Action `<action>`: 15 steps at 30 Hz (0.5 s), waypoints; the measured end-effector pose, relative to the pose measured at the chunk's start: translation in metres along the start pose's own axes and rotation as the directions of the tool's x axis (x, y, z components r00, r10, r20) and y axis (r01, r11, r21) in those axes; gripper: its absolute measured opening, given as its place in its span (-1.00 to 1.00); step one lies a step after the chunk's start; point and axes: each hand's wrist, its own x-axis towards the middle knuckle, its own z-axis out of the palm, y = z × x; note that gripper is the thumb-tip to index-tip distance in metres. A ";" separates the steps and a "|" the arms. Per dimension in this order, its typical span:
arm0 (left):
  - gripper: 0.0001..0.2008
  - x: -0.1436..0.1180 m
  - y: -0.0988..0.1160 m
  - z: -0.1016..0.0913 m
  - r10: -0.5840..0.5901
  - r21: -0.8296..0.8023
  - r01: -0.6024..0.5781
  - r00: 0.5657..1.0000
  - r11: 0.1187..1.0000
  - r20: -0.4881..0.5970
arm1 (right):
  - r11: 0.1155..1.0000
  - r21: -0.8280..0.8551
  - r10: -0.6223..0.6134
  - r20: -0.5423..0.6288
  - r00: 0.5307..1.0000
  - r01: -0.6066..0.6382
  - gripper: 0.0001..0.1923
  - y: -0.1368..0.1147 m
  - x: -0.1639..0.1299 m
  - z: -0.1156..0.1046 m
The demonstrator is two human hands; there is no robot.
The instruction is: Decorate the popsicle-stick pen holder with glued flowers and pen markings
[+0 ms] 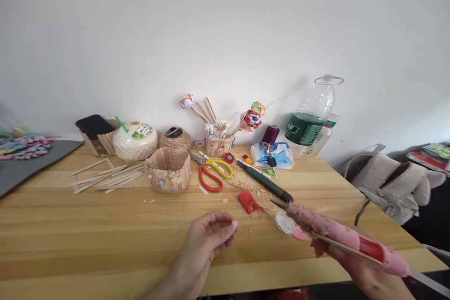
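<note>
Right hand (362, 269) wrapped round pink hot-glue gun (341, 232); left hand (207, 239) thumb meets fingertips, can't tell if anything's pinched. Tan scalloped wooden-stick box (168, 182) sits centre-left: walls joined, front decorated. Loose flat wooden sticks (117, 186) look unused.

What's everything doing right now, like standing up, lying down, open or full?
Glue gun: held in the right hand
Left hand: fingers curled, maybe holding something tiny
Front wooden box: upright, open-topped
Back holder: filled, paper flowers sticking out
Scissors: lying flat
Craft sticks: loose pile
White coconut: green straw in it
Big bottle: standing
Purple thread spool: standing
</note>
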 end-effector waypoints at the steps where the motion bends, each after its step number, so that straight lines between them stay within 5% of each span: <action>1: -0.69 0.001 -0.001 0.002 -0.004 -0.006 0.004 1.000 1.000 0.009 | 0.997 -0.036 -0.065 0.029 0.997 0.066 -0.60 -0.004 -0.001 0.003; 5: -0.72 0.004 -0.001 0.011 -0.024 -0.057 0.026 0.999 0.998 0.030 | 0.967 -0.098 -0.228 0.095 0.969 0.237 -0.74 -0.012 0.001 0.006; 15: -0.75 0.004 -0.016 0.029 -0.111 -0.182 0.130 0.988 0.975 0.109 | 0.922 -0.149 -0.332 0.164 0.929 0.357 -0.70 -0.030 -0.001 0.000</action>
